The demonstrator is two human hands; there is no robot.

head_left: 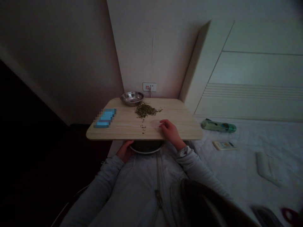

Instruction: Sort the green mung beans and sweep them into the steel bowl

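Note:
A heap of small green grains [145, 110] lies spread on a pale wooden board table [182, 118], with a few loose grains trailing toward the near edge. My right hand [169, 130] is over the near right part of the table, its fingers curled on the edge of a small clear, thin piece [155, 124]. Below the table's near edge, my left hand [125, 150] holds the left rim of a dark bowl with a pale rim [147, 152] at my lap. The table hides part of that bowl. A shiny metal bowl [132, 98] stands at the back left of the table.
A blurred blue phone-like object [105, 118] lies at the table's left. Behind is a wall socket [149, 87] with a plug and cable. On the white bed to the right are a green bottle [218, 125], a phone [224, 145] and a pale flat packet [267, 167].

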